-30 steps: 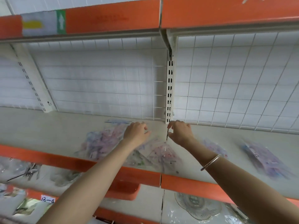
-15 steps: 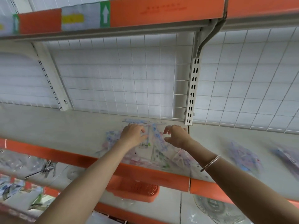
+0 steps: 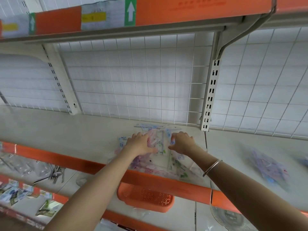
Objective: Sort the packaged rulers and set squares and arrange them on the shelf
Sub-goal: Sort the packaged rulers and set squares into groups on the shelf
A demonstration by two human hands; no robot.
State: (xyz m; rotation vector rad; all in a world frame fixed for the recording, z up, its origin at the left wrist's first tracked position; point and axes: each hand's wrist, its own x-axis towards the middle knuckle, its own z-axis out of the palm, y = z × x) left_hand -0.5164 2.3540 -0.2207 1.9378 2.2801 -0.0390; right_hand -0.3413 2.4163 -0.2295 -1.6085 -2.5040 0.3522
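Head view, looking at the middle shelf (image 3: 66, 130) of an orange-edged rack.

- Task item: pile of packaged rulers and set squares (image 3: 160, 161), clear wrappers with pastel print. It lies flat on the shelf, from near the wire grid (image 3: 133, 80) at the back to the front lip, just left of the slotted upright (image 3: 210, 94).
- Left hand (image 3: 140, 144): palm down on the left part of the pile, thumb out to the right. Grip spread, fingers laid on the wrappers and pressing, nothing pinched.
- Right hand (image 3: 182, 143): on the right part of the pile, fingers bent down toward the packets, thumb pointing left. Grip: cannot tell whether it pinches a packet or only rests on it. Bracelet (image 3: 212, 167) on this wrist.
- The hands are near each other but apart, with packets showing between them.
- Second pile (image 3: 270, 167) of similar packets further right on the same shelf, well apart from the first, blurred.
- Below: orange basket (image 3: 146, 196) under the shelf edge, cutlery (image 3: 56, 174) on the lower shelf at left.
- Above: upper shelf (image 3: 200, 12) with labels on its edge.
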